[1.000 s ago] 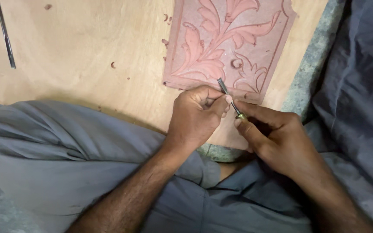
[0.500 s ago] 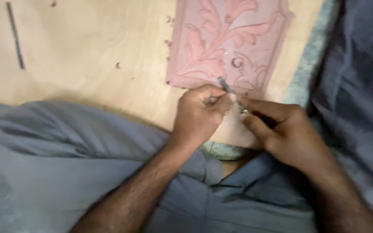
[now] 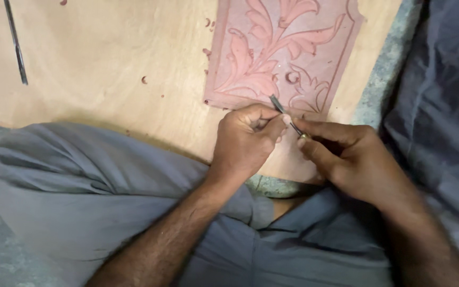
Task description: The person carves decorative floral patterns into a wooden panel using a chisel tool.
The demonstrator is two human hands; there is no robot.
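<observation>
A pink clay relief slab (image 3: 285, 53) with carved leaf scrolls lies on a wooden board (image 3: 107, 69). My right hand (image 3: 346, 159) pinches a thin metal carving tool (image 3: 282, 110) whose tip rests at the slab's near edge. My left hand (image 3: 248, 141) is curled beside it, with thumb and fingers closed against the tool's shaft just below the tip. Both hands touch each other at the fingertips, over the board's near edge.
A long thin metal rod (image 3: 16, 45) lies at the board's far left. Small clay crumbs (image 3: 144, 79) are scattered on the board. My grey-trousered legs (image 3: 81, 186) fill the foreground, and dark grey cloth (image 3: 442, 106) lies at the right.
The view has shifted slightly. The hands have stayed together at the slab's near edge with the tool, moving only a little.
</observation>
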